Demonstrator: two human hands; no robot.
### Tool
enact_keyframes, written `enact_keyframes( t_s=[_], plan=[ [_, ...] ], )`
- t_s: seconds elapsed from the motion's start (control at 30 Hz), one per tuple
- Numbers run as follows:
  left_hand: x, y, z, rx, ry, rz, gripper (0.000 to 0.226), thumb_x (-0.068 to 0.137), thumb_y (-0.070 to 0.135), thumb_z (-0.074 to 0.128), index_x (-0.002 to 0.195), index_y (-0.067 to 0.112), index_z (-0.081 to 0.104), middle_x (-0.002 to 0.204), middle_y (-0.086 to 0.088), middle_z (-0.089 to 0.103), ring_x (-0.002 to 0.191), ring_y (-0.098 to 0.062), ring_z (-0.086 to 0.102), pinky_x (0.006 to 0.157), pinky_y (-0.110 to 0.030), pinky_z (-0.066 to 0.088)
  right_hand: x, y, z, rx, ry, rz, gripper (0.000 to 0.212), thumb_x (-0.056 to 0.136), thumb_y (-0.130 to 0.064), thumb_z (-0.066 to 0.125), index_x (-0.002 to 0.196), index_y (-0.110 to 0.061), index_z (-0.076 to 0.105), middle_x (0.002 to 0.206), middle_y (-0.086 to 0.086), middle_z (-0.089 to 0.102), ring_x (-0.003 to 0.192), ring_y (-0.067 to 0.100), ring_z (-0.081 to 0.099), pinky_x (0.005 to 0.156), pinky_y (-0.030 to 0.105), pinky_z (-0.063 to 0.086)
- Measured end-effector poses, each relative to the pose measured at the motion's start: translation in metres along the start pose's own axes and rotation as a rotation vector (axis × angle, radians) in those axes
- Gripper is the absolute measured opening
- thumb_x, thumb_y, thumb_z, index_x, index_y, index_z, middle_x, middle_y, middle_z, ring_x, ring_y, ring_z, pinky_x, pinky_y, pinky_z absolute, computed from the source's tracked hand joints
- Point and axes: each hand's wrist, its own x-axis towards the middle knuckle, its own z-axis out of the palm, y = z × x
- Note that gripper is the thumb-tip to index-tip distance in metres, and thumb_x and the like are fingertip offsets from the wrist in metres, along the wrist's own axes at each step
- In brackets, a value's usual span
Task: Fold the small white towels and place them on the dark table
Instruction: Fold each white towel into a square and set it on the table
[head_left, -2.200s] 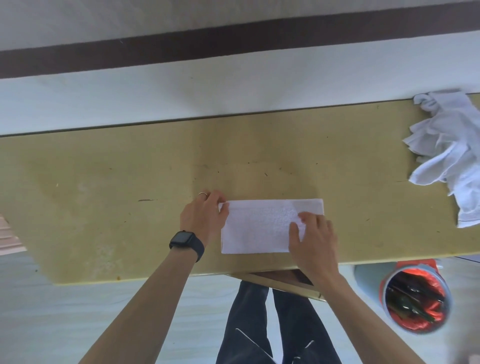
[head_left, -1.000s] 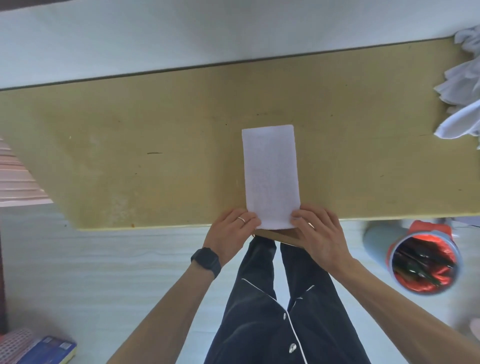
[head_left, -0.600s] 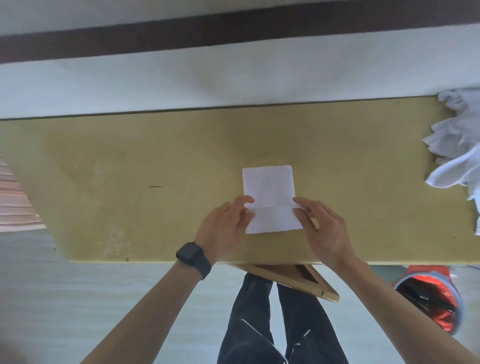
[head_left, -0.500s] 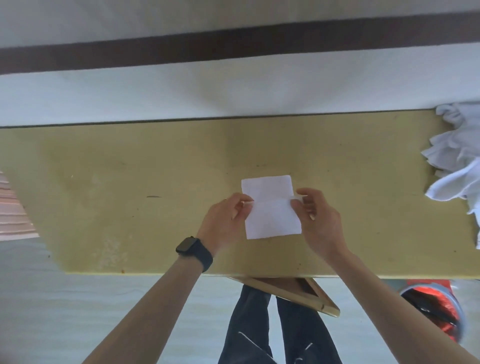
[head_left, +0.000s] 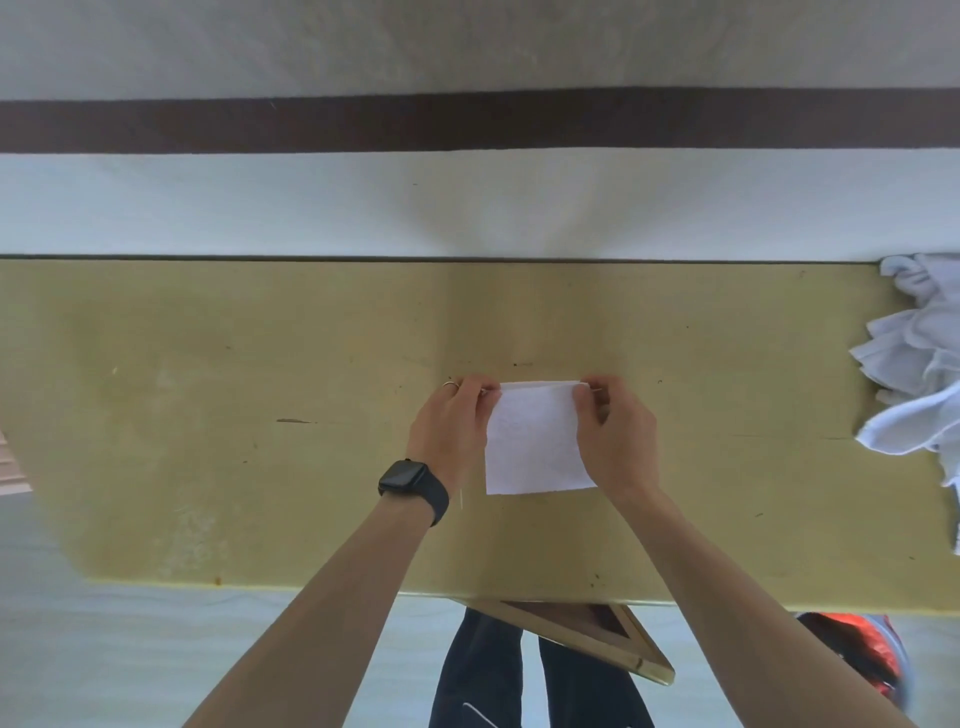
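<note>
A small white towel (head_left: 532, 447) lies folded into a near-square on the yellowish table (head_left: 260, 415), at its middle. My left hand (head_left: 451, 426) pinches the towel's far left corner and my right hand (head_left: 615, 431) pinches the far right corner, both at the far edge where the folded layers meet. A black watch sits on my left wrist. A heap of unfolded white towels (head_left: 919, 384) rests at the table's right end, partly cut off by the frame edge. No dark table is in view.
A white wall with a dark brown stripe (head_left: 467, 124) runs behind the table. Below the near edge a wooden frame (head_left: 587, 639) sticks out over my legs. A red-lined bin (head_left: 862, 660) stands on the floor at the lower right.
The long towel strip was folded in half away from me. Both hands carried its near edge up to the far edge and now hold the two far corners.
</note>
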Motion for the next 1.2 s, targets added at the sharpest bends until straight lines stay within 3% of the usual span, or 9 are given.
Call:
enact_keyframes(
  t_s=[0.17,0.33,0.6,0.8,0.9,1.03,1.2],
  plan=[
    [0.002,0.000,0.003,0.192,0.117,0.128,0.023,0.104,0.028,0.043,0.111,0.020,0.063,0.095,0.001,0.066,0.091,-0.021,0.058,0.070,-0.034,0.047,0.004,-0.005,0.003,-0.080,0.004,0.051,0.019,0.100,-0.040,0.042,0.106,-0.029,0.056,0.086,-0.017,0.060,0.082,0.016,0.059,0.070,0.037,0.051],
    [0.011,-0.003,0.008,0.304,0.161,0.203,0.020,0.102,0.025,0.047,0.102,0.014,0.064,0.086,-0.001,0.066,0.082,-0.026,0.060,0.061,-0.033,0.044,0.001,-0.008,0.006,-0.175,0.038,0.043,0.021,0.101,-0.039,0.038,0.107,-0.026,0.053,0.094,-0.009,0.062,0.079,0.020,0.055,0.068,0.036,0.047],
    [0.015,-0.002,0.007,0.164,0.161,0.079,0.022,0.103,0.031,0.046,0.110,0.019,0.063,0.107,0.001,0.062,0.098,-0.020,0.056,0.072,-0.036,0.049,-0.001,-0.014,0.010,-0.248,0.063,0.087,0.024,0.102,-0.041,0.036,0.110,-0.024,0.051,0.109,-0.006,0.060,0.078,0.021,0.050,0.070,0.036,0.042],
    [0.027,0.002,0.001,0.378,0.090,0.216,0.021,0.104,0.025,0.041,0.107,0.016,0.060,0.104,0.001,0.059,0.094,-0.021,0.058,0.066,-0.031,0.042,-0.005,-0.020,0.010,-0.266,0.079,0.115,0.026,0.103,-0.038,0.036,0.115,-0.021,0.052,0.115,-0.001,0.054,0.077,0.023,0.047,0.067,0.034,0.037],
    [0.032,-0.001,-0.003,0.465,0.020,0.290,0.023,0.104,0.026,0.043,0.113,0.016,0.061,0.107,-0.001,0.062,0.096,-0.024,0.060,0.072,-0.035,0.048,-0.008,-0.020,0.011,-0.244,0.097,0.119,0.022,0.102,-0.034,0.039,0.114,-0.021,0.052,0.112,0.001,0.054,0.083,0.023,0.049,0.068,0.033,0.036],
    [0.031,-0.007,-0.005,0.469,0.003,0.293,0.024,0.101,0.030,0.049,0.112,0.016,0.065,0.104,-0.003,0.065,0.096,-0.025,0.061,0.075,-0.037,0.050,-0.011,-0.023,0.013,-0.183,0.099,0.154,0.020,0.100,-0.029,0.042,0.114,-0.021,0.053,0.113,0.003,0.054,0.100,0.028,0.054,0.076,0.036,0.044],
    [0.026,-0.003,-0.004,0.511,-0.012,0.256,0.026,0.104,0.029,0.039,0.110,0.013,0.058,0.107,-0.005,0.061,0.099,-0.026,0.058,0.076,-0.035,0.048,-0.013,-0.029,0.013,-0.193,0.089,0.171,0.020,0.101,-0.026,0.041,0.116,-0.019,0.052,0.114,0.005,0.053,0.104,0.027,0.051,0.081,0.039,0.046]
  ],
)
